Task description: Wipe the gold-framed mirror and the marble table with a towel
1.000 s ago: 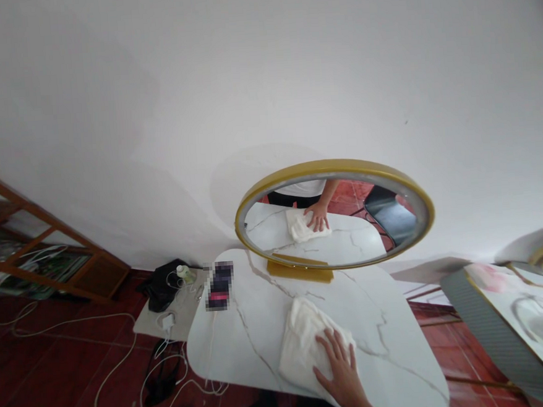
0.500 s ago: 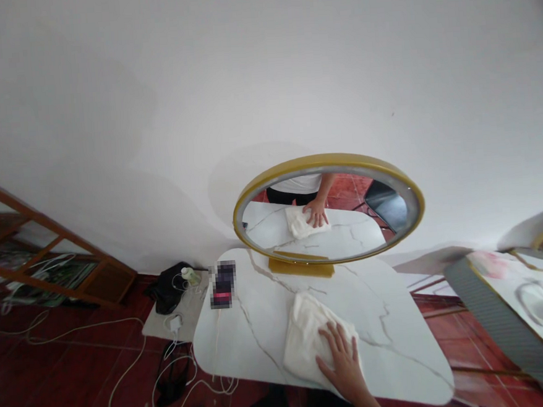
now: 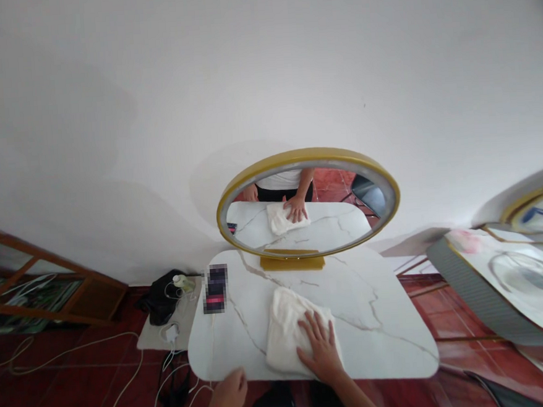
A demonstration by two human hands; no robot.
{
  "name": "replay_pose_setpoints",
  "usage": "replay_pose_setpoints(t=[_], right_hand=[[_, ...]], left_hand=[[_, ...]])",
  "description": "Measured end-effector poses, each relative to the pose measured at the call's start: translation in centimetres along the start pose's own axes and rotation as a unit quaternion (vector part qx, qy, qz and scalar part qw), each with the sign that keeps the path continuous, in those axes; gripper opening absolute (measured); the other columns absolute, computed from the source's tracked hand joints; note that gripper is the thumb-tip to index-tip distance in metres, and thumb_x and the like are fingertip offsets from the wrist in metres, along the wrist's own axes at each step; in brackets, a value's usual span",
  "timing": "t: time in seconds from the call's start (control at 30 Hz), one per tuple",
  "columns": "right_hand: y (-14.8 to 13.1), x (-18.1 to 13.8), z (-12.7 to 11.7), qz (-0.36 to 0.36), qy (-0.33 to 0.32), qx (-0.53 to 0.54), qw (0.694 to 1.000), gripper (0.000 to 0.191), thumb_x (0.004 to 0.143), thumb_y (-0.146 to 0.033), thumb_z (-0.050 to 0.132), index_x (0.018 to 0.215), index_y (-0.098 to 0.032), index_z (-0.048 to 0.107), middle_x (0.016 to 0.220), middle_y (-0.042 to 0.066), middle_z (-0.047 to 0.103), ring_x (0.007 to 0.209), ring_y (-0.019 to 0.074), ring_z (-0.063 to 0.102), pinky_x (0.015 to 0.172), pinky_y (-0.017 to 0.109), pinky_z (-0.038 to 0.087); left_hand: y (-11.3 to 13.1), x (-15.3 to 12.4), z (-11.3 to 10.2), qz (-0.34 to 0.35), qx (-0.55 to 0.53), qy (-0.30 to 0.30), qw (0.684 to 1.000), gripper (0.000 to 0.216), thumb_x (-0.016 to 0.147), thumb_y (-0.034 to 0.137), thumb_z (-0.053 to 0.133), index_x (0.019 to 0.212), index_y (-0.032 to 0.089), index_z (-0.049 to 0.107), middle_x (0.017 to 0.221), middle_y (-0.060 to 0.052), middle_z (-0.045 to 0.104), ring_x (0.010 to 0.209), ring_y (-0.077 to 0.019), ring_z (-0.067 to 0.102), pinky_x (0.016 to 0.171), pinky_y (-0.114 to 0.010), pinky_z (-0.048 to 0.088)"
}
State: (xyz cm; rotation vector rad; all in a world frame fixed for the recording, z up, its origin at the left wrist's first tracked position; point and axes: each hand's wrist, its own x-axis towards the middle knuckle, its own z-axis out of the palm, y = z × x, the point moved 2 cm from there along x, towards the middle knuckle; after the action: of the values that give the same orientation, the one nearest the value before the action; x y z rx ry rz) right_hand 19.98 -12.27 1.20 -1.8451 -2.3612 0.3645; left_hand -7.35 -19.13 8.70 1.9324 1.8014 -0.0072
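My right hand (image 3: 321, 351) lies flat, fingers spread, on the right side of a folded white cloth (image 3: 283, 336). The cloth rests near the front edge of a white marble-patterned table (image 3: 379, 351). At the table's front edge, left of the cloth, my left hand (image 3: 228, 395) is curled closed; I see nothing in it. Behind the cloth stands a gold-framed oval mirror (image 3: 307, 203) on a gold base (image 3: 292, 263), and both hands and the cloth are reflected in it. A pixelated phone (image 3: 215, 288) with a cable lies at the table's left.
A small pale surface (image 3: 182, 315) to the left carries a black bag (image 3: 163, 298), a bottle (image 3: 183, 283) and a white charger (image 3: 171, 333). Cables run over the red tiled floor (image 3: 75, 391). A wooden shelf (image 3: 105, 295) stands far left, and another table (image 3: 473, 295) with a mirror is at right.
My left hand has come into view at the table's front edge. My right hand stays flat on the cloth. The whole view has shifted slightly, with the table further left in the picture.
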Motion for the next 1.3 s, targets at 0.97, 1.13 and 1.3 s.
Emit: replay_pose_setpoints(t=[0.97, 1.13, 1.3], right_hand=[[-0.2, 9.3, -1.3, -0.052, -0.011, -0.028, 0.998, 0.066, 0.079, -0.041, 0.048, 0.141, -0.032, 0.027, 0.150, -0.001, 0.015, 0.137, 0.0270, 0.016, 0.109, 0.053, 0.008], [-0.1, 4.5, -1.1, -0.090, 0.024, -0.036, 0.995, 0.062, 0.086, -0.043, 0.041, 0.143, -0.033, 0.018, 0.150, -0.002, 0.014, 0.137, 0.0254, 0.014, 0.110, 0.051, 0.005], [-0.1, -1.2, -0.3, -0.153, 0.013, -0.031, 0.988, 0.062, 0.088, -0.047, 0.038, 0.143, -0.033, 0.015, 0.150, -0.001, 0.016, 0.137, 0.0254, 0.017, 0.110, 0.050, 0.001]], left_hand=[[8.3, 20.5, 0.5, 0.158, -0.048, 0.013, 0.986, 0.072, 0.072, 0.017, 0.048, 0.140, 0.021, 0.029, 0.150, -0.004, 0.022, 0.139, -0.0234, 0.013, 0.113, -0.047, 0.012], [7.7, 15.9, 1.8, 0.191, -0.047, 0.029, 0.980, 0.069, 0.077, 0.017, 0.046, 0.141, 0.028, 0.025, 0.150, 0.003, 0.023, 0.139, -0.0196, 0.014, 0.114, -0.045, 0.014], [6.6, 9.2, 4.5, 0.233, -0.030, 0.065, 0.970, 0.066, 0.084, 0.020, 0.041, 0.144, 0.029, 0.014, 0.150, 0.003, 0.022, 0.138, -0.0193, 0.016, 0.113, -0.043, 0.021]])
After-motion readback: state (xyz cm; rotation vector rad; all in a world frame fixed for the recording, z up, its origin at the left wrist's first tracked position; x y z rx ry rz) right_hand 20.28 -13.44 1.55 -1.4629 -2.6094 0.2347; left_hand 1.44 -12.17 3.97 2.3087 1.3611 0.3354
